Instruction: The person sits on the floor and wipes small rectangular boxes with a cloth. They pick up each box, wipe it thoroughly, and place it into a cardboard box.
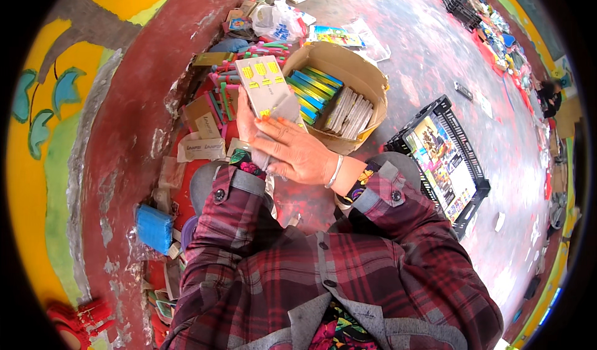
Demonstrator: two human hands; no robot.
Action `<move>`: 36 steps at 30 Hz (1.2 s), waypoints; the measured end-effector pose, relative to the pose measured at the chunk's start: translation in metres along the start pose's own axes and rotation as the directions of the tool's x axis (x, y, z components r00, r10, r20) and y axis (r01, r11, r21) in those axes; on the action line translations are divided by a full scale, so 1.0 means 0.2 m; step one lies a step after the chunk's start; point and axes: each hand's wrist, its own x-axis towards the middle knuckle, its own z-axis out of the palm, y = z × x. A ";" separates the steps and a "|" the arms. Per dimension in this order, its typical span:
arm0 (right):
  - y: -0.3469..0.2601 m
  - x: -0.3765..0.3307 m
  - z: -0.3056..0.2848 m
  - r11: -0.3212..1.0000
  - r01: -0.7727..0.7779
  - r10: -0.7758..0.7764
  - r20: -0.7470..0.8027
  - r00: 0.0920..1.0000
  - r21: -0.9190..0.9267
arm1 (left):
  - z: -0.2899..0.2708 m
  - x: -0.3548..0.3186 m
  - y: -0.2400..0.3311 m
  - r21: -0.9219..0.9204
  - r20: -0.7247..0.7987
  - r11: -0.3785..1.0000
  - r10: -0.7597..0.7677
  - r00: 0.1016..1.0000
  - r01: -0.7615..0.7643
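A slim pale grey box with yellow markings is tilted up in my left hand, whose fingers are mostly hidden behind it. Across its lower part lies my right hand, fingers stretched out and touching the surface. Part of the slim box is covered by that hand. Just beyond my hands stands an open cardboard box. Inside it are several blue, yellow and green packs on the left and a row of thin greyish packs on the right.
Pink and green items lie piled on the left, with a white plastic bag behind. A blue package sits near my left arm. At right, a black plastic crate holds printed sheets. More goods line the far right wall.
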 end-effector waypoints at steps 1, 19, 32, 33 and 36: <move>-0.02 0.01 -0.01 1.000 0.023 -0.023 0.016 1.000 -0.005 | 0.04 -0.02 -0.01 0.011 -0.045 0.999 0.048 0.998 -0.048; 0.12 0.05 -0.05 0.912 -0.355 0.411 -0.474 0.779 0.207 | -0.08 0.02 -0.22 -0.049 -0.033 0.995 -0.086 0.996 0.084; 0.42 -0.01 -0.24 0.443 -0.199 0.834 -0.320 0.450 0.874 | 0.05 0.02 -0.20 0.341 -0.029 0.937 -0.070 0.997 0.076; 0.42 -0.01 -0.23 0.455 -0.210 0.827 -0.324 0.459 0.865 | 0.02 0.04 -0.19 0.351 -0.002 0.936 -0.027 1.000 0.026; 0.37 0.00 -0.14 0.505 -0.267 0.801 -0.330 0.500 0.821 | -0.05 0.06 -0.17 0.298 -0.019 0.952 0.077 0.997 -0.068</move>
